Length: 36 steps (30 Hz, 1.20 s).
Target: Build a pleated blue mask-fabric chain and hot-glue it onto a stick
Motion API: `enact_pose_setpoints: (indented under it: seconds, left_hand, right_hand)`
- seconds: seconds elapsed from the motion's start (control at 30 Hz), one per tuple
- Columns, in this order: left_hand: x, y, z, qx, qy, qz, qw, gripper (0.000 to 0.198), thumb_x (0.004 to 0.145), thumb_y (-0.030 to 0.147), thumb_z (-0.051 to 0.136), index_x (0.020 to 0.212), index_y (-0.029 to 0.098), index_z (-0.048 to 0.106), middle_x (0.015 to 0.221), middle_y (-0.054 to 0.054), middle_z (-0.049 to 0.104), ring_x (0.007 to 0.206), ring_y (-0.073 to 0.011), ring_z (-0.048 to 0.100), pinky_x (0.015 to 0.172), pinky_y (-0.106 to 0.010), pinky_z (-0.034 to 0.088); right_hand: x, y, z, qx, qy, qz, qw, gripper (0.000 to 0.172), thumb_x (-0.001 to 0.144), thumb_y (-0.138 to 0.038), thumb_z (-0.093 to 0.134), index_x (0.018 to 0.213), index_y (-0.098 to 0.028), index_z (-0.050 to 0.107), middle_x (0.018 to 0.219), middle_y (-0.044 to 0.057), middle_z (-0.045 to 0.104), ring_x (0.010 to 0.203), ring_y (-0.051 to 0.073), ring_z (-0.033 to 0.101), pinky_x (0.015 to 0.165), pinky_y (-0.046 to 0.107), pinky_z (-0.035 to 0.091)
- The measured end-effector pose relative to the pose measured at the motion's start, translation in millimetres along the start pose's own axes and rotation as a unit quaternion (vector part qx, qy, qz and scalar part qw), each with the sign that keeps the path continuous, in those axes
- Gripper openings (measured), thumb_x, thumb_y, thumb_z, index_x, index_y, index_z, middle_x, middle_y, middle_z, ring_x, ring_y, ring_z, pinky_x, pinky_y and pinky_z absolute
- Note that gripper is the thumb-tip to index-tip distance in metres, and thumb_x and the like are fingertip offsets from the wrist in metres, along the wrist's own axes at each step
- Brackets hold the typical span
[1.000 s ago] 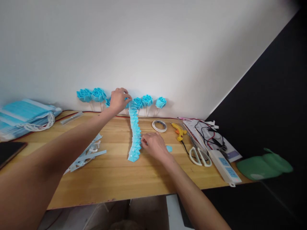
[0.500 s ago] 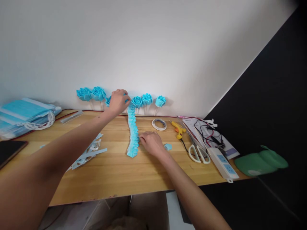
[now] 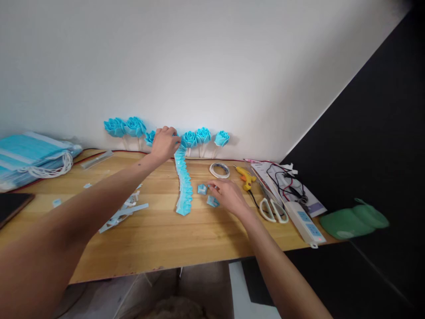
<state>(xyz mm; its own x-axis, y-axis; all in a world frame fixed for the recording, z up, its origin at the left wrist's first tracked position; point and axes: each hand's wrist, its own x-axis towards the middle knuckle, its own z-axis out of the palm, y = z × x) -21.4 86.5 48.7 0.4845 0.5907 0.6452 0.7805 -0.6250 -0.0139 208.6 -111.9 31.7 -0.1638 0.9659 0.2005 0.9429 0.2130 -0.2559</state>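
Note:
A long pleated blue strip (image 3: 184, 186), made of overlapping folded pieces, runs from near the wall towards me across the wooden table. At its far end, my left hand (image 3: 166, 142) has curled fingers closed on the strip; the fingertips are partly hidden. To the right of the strip, my right hand (image 3: 229, 195) is low over the table, thumb and fingers pinched at a bit of blue folded piece (image 3: 209, 188). Beside these fingertips lie a small folded blue piece (image 3: 202, 189) and another blue piece (image 3: 213, 201), partly under the hand.
Several blue flowers on sticks (image 3: 135, 127) lean against the wall. A tape roll (image 3: 219, 170), a yellow glue gun (image 3: 246, 178), scissors (image 3: 272, 212) and a power strip (image 3: 305, 226) lie right. Left are blue masks (image 3: 29, 153), a phone (image 3: 13, 208) and scraps (image 3: 122, 215).
My right hand has moved right, away from the strip's edge. Two small blue pieces now show left of its fingers. My left hand stays at the strip's far end.

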Motion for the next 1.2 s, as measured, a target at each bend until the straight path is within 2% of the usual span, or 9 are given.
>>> enact_pose_setpoints:
  seconds: [0.27,0.47,0.6,0.77,0.87,1.03,1.13,1.2]
  left_hand:
    - [-0.7,-6.7,-7.8,-0.047,-0.001,-0.011,0.999,0.029,0.089,0.023,0.051,0.1,0.018,0.077,0.116,-0.017,0.065,0.107,-0.0355,0.052,0.085,-0.049,0.038]
    - [-9.1,-1.8,-23.0,-0.091,0.037,-0.027,0.995,0.027,0.09,0.023,0.052,0.103,0.022,0.075,0.121,-0.013,0.063,0.114,-0.0326,0.052,0.093,-0.047,0.038]
    - [-25.4,17.5,-39.5,-0.113,0.047,-0.008,0.992,0.026,0.09,0.023,0.052,0.103,0.022,0.075,0.117,-0.01,0.066,0.11,-0.03,0.056,0.092,-0.045,0.04]
    - [-53.2,47.4,-57.1,-0.196,0.027,0.028,0.98,0.026,0.091,0.024,0.051,0.095,0.021,0.076,0.108,-0.007,0.07,0.101,-0.0254,0.062,0.087,-0.039,0.044]
    - [-70.0,61.1,-64.3,-0.257,0.017,0.03,0.966,0.025,0.092,0.025,0.051,0.093,0.018,0.075,0.104,-0.008,0.071,0.097,-0.0241,0.065,0.085,-0.038,0.046]
    - [-103.3,87.2,-78.0,-0.371,-0.024,0.011,0.928,0.021,0.092,0.022,0.053,0.094,0.018,0.073,0.101,-0.007,0.072,0.097,-0.0211,0.066,0.088,-0.036,0.049]
    - [-123.9,104.7,-86.0,-0.435,-0.078,0.011,0.897,0.019,0.092,0.022,0.054,0.093,0.02,0.073,0.099,-0.005,0.072,0.094,-0.0182,0.067,0.086,-0.032,0.051]
    - [-132.9,112.3,-86.9,-0.465,-0.116,-0.001,0.878,0.02,0.092,0.022,0.053,0.092,0.021,0.073,0.1,-0.005,0.072,0.094,-0.0175,0.067,0.087,-0.031,0.051]
  right_hand:
    - [-5.7,17.3,-11.8,0.033,0.026,0.019,0.999,0.023,0.093,-0.019,0.054,0.104,-0.019,0.074,0.1,0.007,0.077,0.088,0.019,0.069,0.08,0.028,0.046]
    - [-9.1,30.5,-10.8,0.025,0.028,0.046,0.998,0.021,0.093,-0.019,0.054,0.1,-0.02,0.074,0.098,0.006,0.077,0.087,0.019,0.069,0.078,0.028,0.045]
    - [-6.1,36.1,-6.8,-0.004,0.014,0.059,0.998,0.02,0.093,-0.02,0.055,0.098,-0.02,0.074,0.094,0.006,0.077,0.085,0.02,0.069,0.08,0.029,0.045]
    - [13.3,32.7,0.0,-0.048,-0.039,0.059,0.996,0.027,0.094,-0.018,0.05,0.11,-0.019,0.072,0.113,0.01,0.073,0.104,0.023,0.066,0.087,0.03,0.045]
    - [26.9,31.0,4.6,-0.046,-0.07,0.04,0.996,0.029,0.091,-0.017,0.055,0.114,-0.02,0.071,0.115,0.01,0.072,0.106,0.024,0.065,0.084,0.028,0.045]
    - [38.5,38.8,11.3,-0.022,-0.106,0.025,0.994,0.036,0.082,-0.014,0.062,0.115,-0.022,0.07,0.104,0.008,0.074,0.092,0.022,0.065,0.071,0.025,0.041]
    - [36.7,47.0,13.0,0.006,-0.114,0.04,0.993,0.035,0.075,-0.01,0.062,0.108,-0.02,0.072,0.083,0.004,0.072,0.075,0.018,0.062,0.062,0.024,0.037]
    - [32.0,49.2,12.0,0.025,-0.114,0.047,0.992,0.032,0.075,-0.008,0.06,0.102,-0.019,0.072,0.076,0.001,0.069,0.069,0.015,0.059,0.061,0.023,0.036]
